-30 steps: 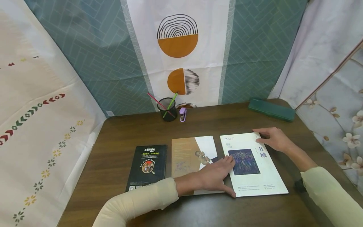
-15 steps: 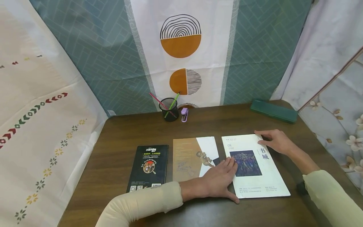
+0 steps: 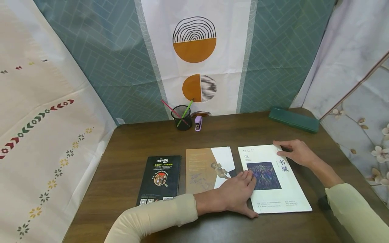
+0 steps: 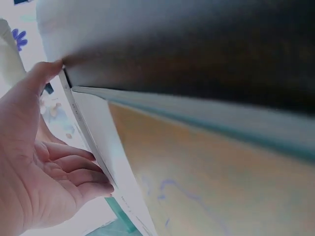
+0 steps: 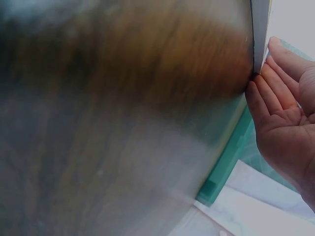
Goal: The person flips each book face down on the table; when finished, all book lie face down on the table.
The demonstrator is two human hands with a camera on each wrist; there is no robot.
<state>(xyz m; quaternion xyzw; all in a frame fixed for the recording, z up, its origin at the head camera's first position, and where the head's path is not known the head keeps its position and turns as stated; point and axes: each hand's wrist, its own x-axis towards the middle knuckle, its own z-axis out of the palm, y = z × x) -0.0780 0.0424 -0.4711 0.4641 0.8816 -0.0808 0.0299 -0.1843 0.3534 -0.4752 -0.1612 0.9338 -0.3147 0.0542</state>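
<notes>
A white magazine (image 3: 267, 199) with a dark blue picture lies flat on the table. My left hand (image 3: 235, 192) rests at its left side, fingertips against the left edge and thumb at the near left corner. In the left wrist view the fingers of that hand (image 4: 59, 172) are slightly bent along the edge. My right hand (image 3: 299, 153) touches the far right corner, its thumb near the cover's edge and its extended fingers at the far edge. The right wrist view shows this hand (image 5: 285, 108) close around the corner. Under my left wrist is a brown and white book (image 3: 199, 165), partly hidden.
A black book (image 3: 159, 182) lies further left, its near end behind the sleeve. At the back stand a mesh pen cup (image 3: 181, 118) with two pencils and a purple stapler (image 3: 198, 123). A green case (image 3: 293, 119) lies at the back right of the wooden table (image 3: 136, 138).
The whole head view has shifted slightly. My left hand has slid a little toward the near left corner of the white magazine, while the right hand stays at the far right corner.
</notes>
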